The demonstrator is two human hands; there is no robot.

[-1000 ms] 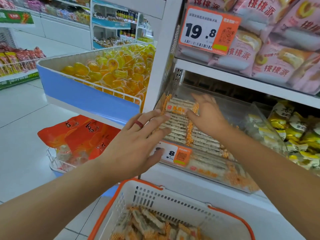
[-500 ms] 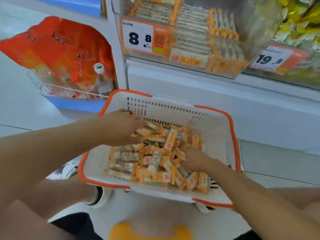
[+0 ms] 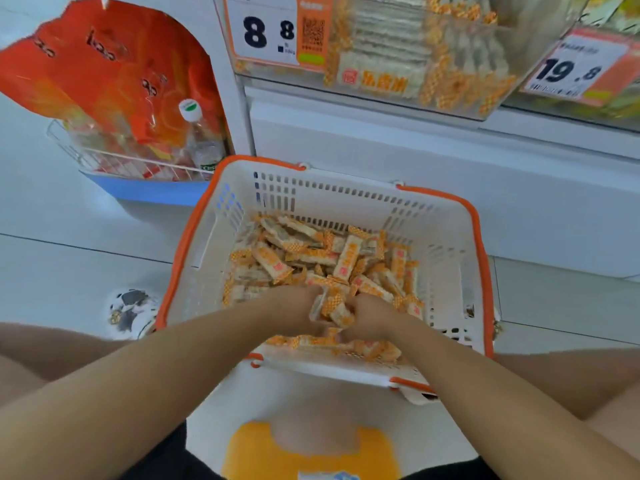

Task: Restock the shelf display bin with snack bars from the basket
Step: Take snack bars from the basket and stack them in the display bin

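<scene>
A white basket with an orange rim [image 3: 446,216] sits on the floor in front of me, holding several orange-and-white snack bars [image 3: 332,258]. Both hands are down in its near end, side by side. My left hand [image 3: 294,311] and my right hand [image 3: 372,315] are closed together around a bunch of snack bars [image 3: 330,308] between them. The clear shelf display bin [image 3: 460,109] is above, at the top of the view, with rows of the same bars and an 8.8 price tag [image 3: 266,31] on its front.
A wire rack [image 3: 114,161] with red bags and a capped bottle [image 3: 201,140] stands to the left of the basket. A second bin with a 19.8 tag [image 3: 571,69] is at the top right. The white shelf base [image 3: 398,147] runs behind the basket.
My hands left the shelf bin and dropped into the basket. They have since come together at its near end and closed on a bunch of bars. My view tilted down.
</scene>
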